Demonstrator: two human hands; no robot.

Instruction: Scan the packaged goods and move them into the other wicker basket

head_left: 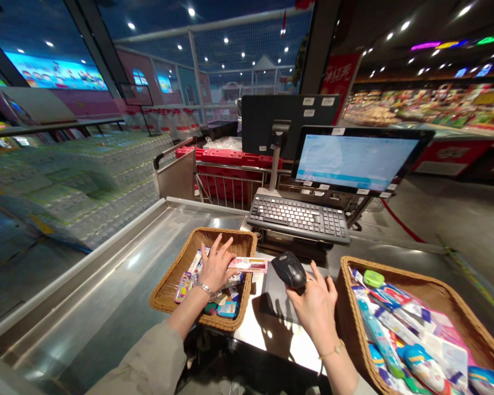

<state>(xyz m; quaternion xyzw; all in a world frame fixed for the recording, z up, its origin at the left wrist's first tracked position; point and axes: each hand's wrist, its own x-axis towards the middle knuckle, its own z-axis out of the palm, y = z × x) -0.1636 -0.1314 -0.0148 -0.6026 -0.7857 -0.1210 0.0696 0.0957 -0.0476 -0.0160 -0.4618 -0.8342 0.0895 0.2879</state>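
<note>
My left hand [214, 267] hovers over the left wicker basket [177, 266] and pinches a flat pink packet [249, 265] that sticks out over the basket's right rim. My right hand [316, 304] is wrapped around the handle of a black barcode scanner [288, 270], whose head points toward the packet. The left basket holds several small packaged items. At the right, another wicker basket [440, 291] is piled with toothbrushes and toothpaste packs.
A grey keyboard [298, 217] and a lit monitor [354, 162] stand behind the scanner on the steel checkout counter [119, 285]. A red shopping cart [230, 175] sits beyond the counter. Stacked bottled water fills the left side.
</note>
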